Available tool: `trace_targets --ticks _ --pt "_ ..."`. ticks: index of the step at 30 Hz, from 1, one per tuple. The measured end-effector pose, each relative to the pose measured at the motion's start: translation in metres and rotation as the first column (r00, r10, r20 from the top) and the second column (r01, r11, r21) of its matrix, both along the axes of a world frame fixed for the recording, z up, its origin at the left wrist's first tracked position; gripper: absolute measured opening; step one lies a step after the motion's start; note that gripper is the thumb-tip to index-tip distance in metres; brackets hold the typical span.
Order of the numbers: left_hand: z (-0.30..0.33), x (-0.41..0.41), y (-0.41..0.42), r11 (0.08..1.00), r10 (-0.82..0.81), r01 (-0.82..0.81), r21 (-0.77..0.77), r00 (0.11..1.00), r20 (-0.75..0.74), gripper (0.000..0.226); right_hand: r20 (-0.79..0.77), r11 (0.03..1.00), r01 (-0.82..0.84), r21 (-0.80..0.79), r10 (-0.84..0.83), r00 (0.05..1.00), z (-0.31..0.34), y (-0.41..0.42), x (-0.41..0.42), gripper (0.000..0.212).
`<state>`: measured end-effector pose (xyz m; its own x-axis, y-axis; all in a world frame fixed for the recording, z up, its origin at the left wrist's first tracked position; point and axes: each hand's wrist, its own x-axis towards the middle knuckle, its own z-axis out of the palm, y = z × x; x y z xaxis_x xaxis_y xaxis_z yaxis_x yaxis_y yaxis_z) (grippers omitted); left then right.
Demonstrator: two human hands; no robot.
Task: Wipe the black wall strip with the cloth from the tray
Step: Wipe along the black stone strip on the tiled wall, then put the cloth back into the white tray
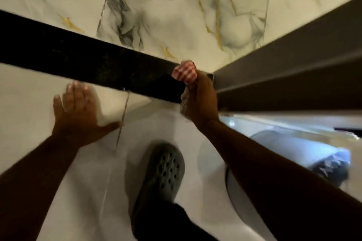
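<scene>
While the left hand [78, 109] lay flat, fingers spread, the right hand [199, 100] gripped the cloth [185, 73] at the strip's [78, 62] right end; strip ran leftward.

The person's left hand [78, 111] is open and flat, with its fingers [75, 92] spread and pointing up. The left arm is stretched out straight. The right hand [199, 100] is curled into a tight fist, gripping something. The right arm reaches far forward too. One foot in a shoe [162, 170] shows below.
</scene>
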<state>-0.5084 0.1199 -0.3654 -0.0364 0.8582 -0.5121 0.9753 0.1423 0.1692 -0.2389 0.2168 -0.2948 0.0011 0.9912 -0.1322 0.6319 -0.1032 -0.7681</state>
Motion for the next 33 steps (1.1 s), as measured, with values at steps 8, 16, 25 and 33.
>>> trace_targets --ticks 8,16,25,33 --pt "0.206 0.116 -0.075 0.985 0.052 -0.047 -0.163 0.998 0.024 0.145 0.001 0.992 0.080 -0.093 -0.080 0.997 0.182 -0.130 0.049 0.012" --pt "0.373 0.233 -0.099 0.954 -0.298 0.299 0.006 0.951 0.077 0.148 -0.003 0.918 0.377 0.121 -0.379 0.925 0.351 -0.229 0.203 0.030" --pt "0.341 0.432 -0.137 0.876 -0.482 0.473 0.093 0.860 0.167 0.137 0.171 0.831 0.548 -0.100 -0.528 0.832 0.283 -0.266 0.389 0.043" --pt "0.269 0.501 -0.168 0.890 -0.453 0.440 0.121 0.884 0.113 0.134 0.530 0.900 0.309 -0.308 -0.107 0.841 0.148 -0.279 0.403 0.077"
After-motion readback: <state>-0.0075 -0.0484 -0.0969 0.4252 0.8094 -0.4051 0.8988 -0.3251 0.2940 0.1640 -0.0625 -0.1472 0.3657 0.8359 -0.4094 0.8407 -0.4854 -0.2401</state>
